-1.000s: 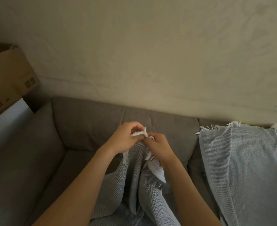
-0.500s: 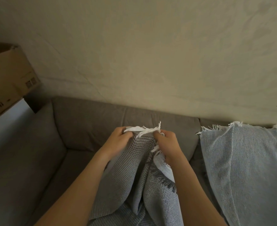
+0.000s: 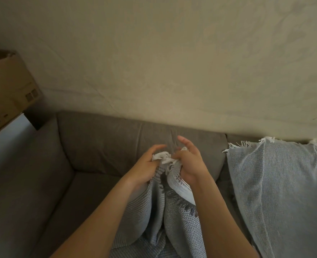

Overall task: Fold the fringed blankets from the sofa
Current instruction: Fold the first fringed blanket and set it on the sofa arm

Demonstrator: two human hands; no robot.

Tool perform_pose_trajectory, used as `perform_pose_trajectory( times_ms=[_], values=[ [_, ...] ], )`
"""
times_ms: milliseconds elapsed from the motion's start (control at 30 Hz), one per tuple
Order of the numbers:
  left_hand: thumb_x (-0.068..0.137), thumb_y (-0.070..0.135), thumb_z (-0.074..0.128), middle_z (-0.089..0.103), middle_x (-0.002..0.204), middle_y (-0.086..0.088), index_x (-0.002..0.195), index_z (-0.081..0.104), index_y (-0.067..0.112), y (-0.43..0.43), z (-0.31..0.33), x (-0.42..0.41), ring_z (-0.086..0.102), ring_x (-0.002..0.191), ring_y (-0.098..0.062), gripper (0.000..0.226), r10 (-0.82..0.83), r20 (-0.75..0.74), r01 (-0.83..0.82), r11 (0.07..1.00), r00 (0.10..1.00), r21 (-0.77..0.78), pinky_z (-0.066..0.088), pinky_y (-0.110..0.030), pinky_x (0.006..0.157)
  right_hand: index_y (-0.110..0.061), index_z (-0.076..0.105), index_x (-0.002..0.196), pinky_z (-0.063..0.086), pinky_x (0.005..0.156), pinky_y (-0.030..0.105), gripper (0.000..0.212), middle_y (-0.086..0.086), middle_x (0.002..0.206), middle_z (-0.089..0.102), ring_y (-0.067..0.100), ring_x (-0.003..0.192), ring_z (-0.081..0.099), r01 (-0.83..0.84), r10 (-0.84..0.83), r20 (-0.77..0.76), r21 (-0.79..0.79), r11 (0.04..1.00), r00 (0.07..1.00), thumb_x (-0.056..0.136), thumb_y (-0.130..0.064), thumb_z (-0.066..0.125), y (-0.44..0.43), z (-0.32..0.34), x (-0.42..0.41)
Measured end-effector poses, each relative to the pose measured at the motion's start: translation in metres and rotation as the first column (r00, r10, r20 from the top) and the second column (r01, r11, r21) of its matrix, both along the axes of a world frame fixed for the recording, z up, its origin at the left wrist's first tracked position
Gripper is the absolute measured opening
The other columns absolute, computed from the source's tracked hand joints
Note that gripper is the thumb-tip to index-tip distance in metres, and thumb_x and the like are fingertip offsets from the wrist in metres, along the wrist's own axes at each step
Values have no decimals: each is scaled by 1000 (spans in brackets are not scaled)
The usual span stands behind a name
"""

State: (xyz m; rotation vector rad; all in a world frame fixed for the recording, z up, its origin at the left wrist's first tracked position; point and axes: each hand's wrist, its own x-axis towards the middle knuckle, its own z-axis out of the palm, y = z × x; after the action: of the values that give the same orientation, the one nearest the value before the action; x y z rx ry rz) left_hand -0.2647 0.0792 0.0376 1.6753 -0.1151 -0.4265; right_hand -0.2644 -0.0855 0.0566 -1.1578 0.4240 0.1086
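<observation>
A grey waffle-weave blanket (image 3: 159, 213) with a white fringe hangs bunched from both my hands in front of the grey sofa (image 3: 98, 146). My left hand (image 3: 146, 166) grips the white fringed edge, with the fingers curled round it. My right hand (image 3: 189, 164) holds the same edge beside it, thumb and lower fingers on the cloth and the upper fingers stretched out. The two hands are almost touching. A second, light blue fringed blanket (image 3: 277, 192) lies draped over the sofa's right side.
A plain beige wall (image 3: 172, 62) rises behind the sofa. A cardboard box (image 3: 6, 90) sits at the far left on a white surface (image 3: 3, 138) beside the sofa's arm. The left seat cushion (image 3: 47, 202) shows bare grey fabric.
My hands, spread apart along the fringed edge half a second ago, have come back together. The upper fingers of my right hand have lifted off the cloth.
</observation>
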Motion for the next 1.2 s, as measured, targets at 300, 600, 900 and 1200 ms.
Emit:
perform_pose_trajectory(
  times_ms=[300,600,900,1200],
  values=[
    [95,75,55,80,117,3,111,81,26,-1,5,-7,71,120,-19,57,-223,-165,241,965,961,99,46,-41,111,-13,64,103,42,60,35,48,6,79,51,16,58,41,268,-276,-3,245,932,961,95,21,31,4,13,-4],
    [91,46,81,73,103,-21,100,74,7,8,16,-7,70,97,-27,41,-103,-3,103,994,995,-33,54,-54,102,-11,70,106,46,60,31,48,5,77,56,16,62,51,224,-218,70,-90,970,973,91,17,34,2,12,-9],
    [97,27,78,80,106,-6,107,81,21,31,33,18,73,100,-15,12,25,164,-31,999,986,36,55,-37,98,-27,73,77,41,59,32,17,-9,62,58,9,60,50,-264,483,178,-654,709,857,93,-28,77,-9,8,-12],
    [99,26,71,32,158,-14,163,27,13,33,12,22,49,138,-32,78,274,14,-256,880,962,399,44,-39,113,-23,39,65,34,63,30,45,-7,58,42,6,58,42,4,470,194,-927,375,861,105,-21,58,-2,0,-5]
  ],
)
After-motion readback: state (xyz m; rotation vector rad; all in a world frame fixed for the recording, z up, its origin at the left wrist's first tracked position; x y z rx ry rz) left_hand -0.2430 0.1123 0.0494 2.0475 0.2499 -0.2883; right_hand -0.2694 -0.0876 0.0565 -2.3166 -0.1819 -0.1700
